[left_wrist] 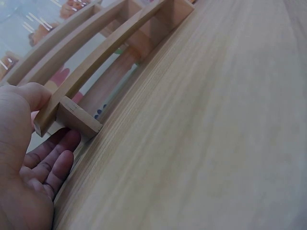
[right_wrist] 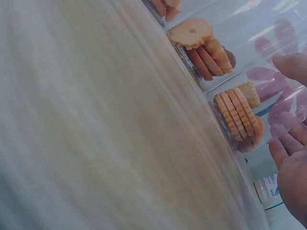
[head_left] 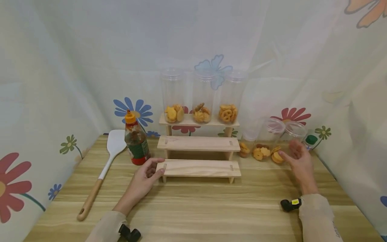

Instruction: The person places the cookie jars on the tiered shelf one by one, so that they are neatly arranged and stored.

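A three-step wooden shelf rack [head_left: 199, 168] stands mid-table, and my left hand [head_left: 148, 173] grips the left end of its lowest step. In the left wrist view, the thumb lies along the board end [left_wrist: 45, 117] and the other fingers curl by the leg. At the right, my right hand [head_left: 299, 161] holds the rightmost clear jar [head_left: 294, 129], thumb on one side and fingers on the other. Sandwich biscuits [right_wrist: 237, 112] lie in the bottom of that jar. Beside it stand another clear jar of flower-shaped biscuits [head_left: 261, 153] and a jar [head_left: 244, 148] partly behind the rack.
Three tall lidded jars, the left one [head_left: 172, 97] among them, stand on the rack's top step. A sauce bottle [head_left: 137, 143] and a white spatula [head_left: 112, 148] with a wooden handle are at the left. A green-capped bottle [head_left: 310, 141] stands behind the right hand.
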Motion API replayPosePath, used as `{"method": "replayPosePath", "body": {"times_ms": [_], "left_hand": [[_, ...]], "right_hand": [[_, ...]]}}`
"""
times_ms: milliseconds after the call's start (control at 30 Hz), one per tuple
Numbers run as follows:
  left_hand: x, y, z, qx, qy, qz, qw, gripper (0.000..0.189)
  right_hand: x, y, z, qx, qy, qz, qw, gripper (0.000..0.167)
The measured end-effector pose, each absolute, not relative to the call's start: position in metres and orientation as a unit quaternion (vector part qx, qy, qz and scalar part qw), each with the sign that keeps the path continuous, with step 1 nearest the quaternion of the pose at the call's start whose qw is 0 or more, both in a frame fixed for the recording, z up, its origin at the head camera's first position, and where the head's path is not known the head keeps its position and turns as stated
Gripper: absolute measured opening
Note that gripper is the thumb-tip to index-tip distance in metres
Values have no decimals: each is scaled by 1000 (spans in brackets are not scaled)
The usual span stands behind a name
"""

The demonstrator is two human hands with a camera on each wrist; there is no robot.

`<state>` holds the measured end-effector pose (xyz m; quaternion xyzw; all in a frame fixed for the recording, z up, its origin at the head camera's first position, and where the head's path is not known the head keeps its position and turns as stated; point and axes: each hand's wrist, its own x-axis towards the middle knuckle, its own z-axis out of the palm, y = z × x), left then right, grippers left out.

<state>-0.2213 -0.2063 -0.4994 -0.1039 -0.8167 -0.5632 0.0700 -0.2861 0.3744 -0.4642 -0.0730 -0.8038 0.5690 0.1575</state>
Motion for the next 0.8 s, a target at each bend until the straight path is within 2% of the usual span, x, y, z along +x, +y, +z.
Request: {"method": "replayPosePath", "body": {"times_ms": [167,533,800], "left_hand": [[-221,-206,-499,-104,-817,-563,68,35],[-221,-206,-499,-103,-818,-562,70,35],[-220,-206,-498,-103,-818,-562,71,35]], "right_hand": [[-286,374,-466,-79,-811,560,150,87],[-285,369,-464,-92,-797,572,171,80],[-284,368,-461,-113,-768,598,200,67]]}}
